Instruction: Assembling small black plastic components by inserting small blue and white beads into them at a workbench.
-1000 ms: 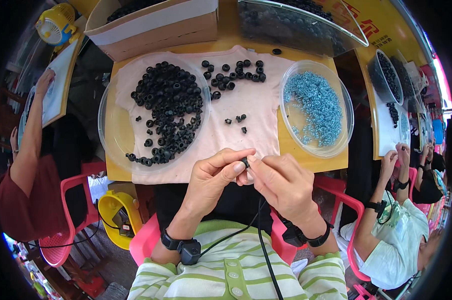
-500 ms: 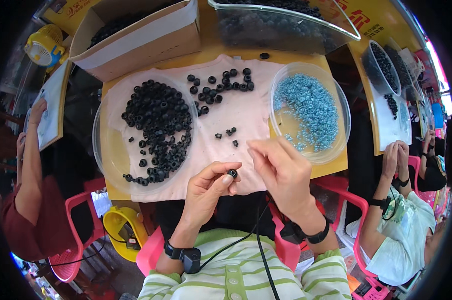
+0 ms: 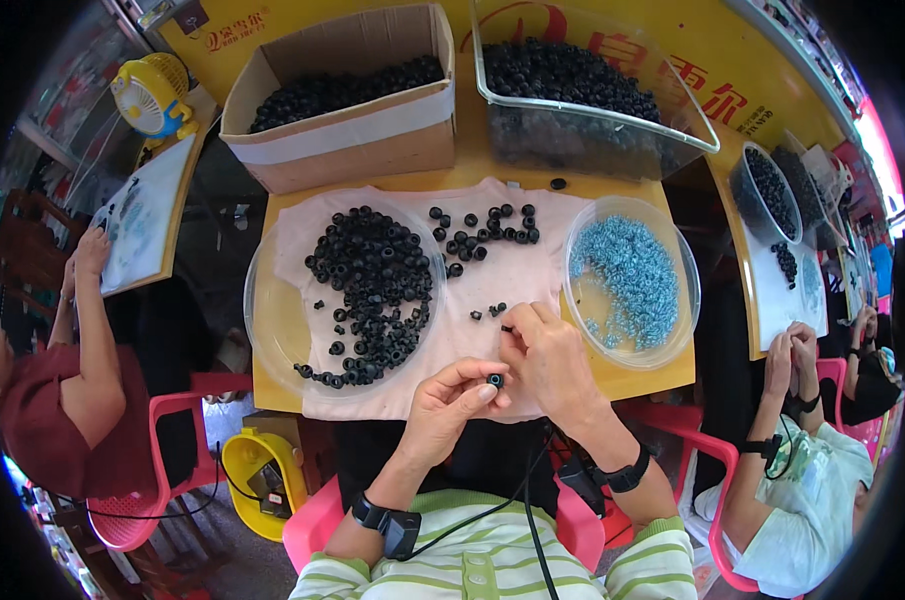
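My left hand (image 3: pixel 447 405) pinches a small black ring with a blue centre (image 3: pixel 494 380) between thumb and forefinger, over the near edge of the pink cloth (image 3: pixel 492 285). My right hand (image 3: pixel 550 365) reaches forward beside it, its fingertips on a small black piece (image 3: pixel 507 327) lying on the cloth. A few more small black pieces (image 3: pixel 490 311) lie just beyond. A heap of black rubber rings (image 3: pixel 372 290) fills the clear dish on the left, and a row of black rings (image 3: pixel 484 232) lies further back. A clear bowl of small blue rings (image 3: pixel 627 280) stands on the right.
A cardboard box (image 3: pixel 347 100) and a clear tub (image 3: pixel 582 95) at the back hold many black rings. People sit at both sides: one on the left (image 3: pixel 67 380), one on the right (image 3: pixel 802 440). A yellow fan (image 3: pixel 150 95) stands far left. Red chairs surround the yellow table (image 3: pixel 662 375).
My right hand has left the left hand and moved forward onto the cloth, to a small black piece. The left hand keeps the ring, held low near the table edge.
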Tool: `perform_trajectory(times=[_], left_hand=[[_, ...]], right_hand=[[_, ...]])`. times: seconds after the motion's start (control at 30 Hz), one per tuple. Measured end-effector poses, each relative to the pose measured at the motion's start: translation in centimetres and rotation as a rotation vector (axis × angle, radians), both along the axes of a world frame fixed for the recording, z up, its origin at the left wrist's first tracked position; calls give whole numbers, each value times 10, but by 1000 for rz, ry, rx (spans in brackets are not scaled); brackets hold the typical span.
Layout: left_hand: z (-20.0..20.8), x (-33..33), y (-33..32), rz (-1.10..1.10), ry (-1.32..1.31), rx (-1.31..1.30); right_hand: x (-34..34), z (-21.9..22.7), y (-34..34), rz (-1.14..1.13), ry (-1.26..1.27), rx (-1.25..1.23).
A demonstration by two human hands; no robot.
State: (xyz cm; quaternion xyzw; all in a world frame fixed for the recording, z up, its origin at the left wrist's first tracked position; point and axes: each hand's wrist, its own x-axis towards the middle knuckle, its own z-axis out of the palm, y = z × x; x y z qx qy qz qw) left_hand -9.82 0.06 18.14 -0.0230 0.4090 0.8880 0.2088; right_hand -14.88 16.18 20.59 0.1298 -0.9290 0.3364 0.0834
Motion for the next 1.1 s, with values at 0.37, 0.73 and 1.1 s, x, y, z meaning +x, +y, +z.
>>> perform_trajectory(times=[0.37,0.73,1.1], left_hand=[[29,0,-2,56,69,195],[40,12,2,53,47,184],[38,9,6,8,-120,250]], right_hand=[[29,67,16,127,-231,-673],[45,76,17,204,-149,-599],[48,70,15,206,162,-226]])
